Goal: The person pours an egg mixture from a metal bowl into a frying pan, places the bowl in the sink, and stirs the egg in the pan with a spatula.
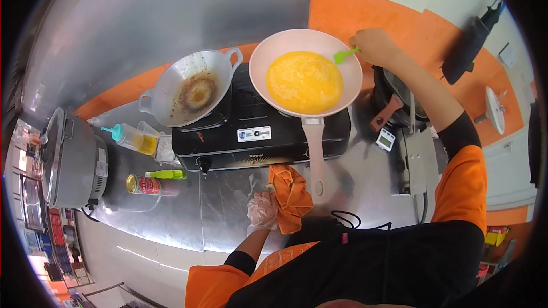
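My right hand (374, 47) is closed round the end of a small green brush (345, 56), whose head is over the right inner side of the pink pan (353, 82). Yellow liquid (304, 82) covers the middle of that pan, which sits on the right side of the black gas stove (257, 144), its handle towards me. My left hand (262, 211), in a clear plastic glove, is at the counter's front beside an orange cloth (290, 198). Its fingers lie against the cloth's left edge; whether they grip it is unclear.
A stained metal wok (171, 88) stands on the stove's left side. Further left are a large grey cooker (80, 159), an oil bottle (130, 137) and a red can (142, 185). Dark pans (394, 97) and a white timer (385, 140) are at the right.
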Demonstrator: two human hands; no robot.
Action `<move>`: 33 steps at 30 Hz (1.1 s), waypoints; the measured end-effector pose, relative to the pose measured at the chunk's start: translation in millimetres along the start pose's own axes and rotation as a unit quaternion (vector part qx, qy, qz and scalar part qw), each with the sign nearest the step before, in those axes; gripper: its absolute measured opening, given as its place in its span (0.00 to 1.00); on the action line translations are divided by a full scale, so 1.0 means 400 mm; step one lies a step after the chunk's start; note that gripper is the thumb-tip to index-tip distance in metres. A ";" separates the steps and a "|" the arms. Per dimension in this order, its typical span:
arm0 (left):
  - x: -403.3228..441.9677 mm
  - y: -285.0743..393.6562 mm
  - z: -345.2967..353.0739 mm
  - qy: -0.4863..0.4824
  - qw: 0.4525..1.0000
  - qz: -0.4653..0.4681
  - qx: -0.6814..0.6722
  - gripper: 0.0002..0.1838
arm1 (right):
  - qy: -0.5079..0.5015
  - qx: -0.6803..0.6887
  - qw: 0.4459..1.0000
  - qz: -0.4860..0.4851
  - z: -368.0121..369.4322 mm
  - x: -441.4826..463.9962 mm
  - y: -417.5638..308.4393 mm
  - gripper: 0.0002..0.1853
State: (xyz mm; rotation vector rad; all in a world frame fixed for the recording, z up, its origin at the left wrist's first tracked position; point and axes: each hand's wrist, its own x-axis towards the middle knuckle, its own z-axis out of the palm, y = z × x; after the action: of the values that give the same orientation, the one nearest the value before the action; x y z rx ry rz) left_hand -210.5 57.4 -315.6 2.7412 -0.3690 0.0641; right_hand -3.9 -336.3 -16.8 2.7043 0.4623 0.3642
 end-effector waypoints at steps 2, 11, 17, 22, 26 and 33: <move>-0.004 -0.003 0.004 -0.020 1.000 -0.002 0.009 0.12 | -0.015 -0.006 1.000 -0.011 0.024 0.021 0.016 0.04; -0.005 -0.006 0.009 0.006 1.000 0.015 -0.008 0.11 | -0.277 0.105 0.955 -0.014 -0.057 0.031 -0.031 0.05; -0.007 -0.008 0.018 0.006 1.000 0.014 0.007 0.11 | -0.159 0.248 0.951 -0.091 -0.027 -0.008 -0.131 0.07; -0.004 0.004 -0.001 -0.017 1.000 -0.004 0.018 0.12 | -0.067 0.262 0.962 -0.042 0.028 0.040 -0.227 0.08; -0.004 0.007 -0.009 -0.030 0.999 -0.008 0.023 0.13 | -0.044 0.156 0.987 0.010 0.117 0.064 -0.203 0.08; -0.003 -0.004 0.004 -0.042 0.999 -0.001 0.014 0.14 | -0.084 0.175 0.981 0.010 0.050 -0.019 -0.195 0.07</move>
State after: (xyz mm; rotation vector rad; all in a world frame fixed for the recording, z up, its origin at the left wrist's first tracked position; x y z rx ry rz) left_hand -211.2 58.5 -317.7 2.7774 -0.3903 -0.0474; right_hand -25.4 -276.9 -67.3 3.0485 0.4880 0.0596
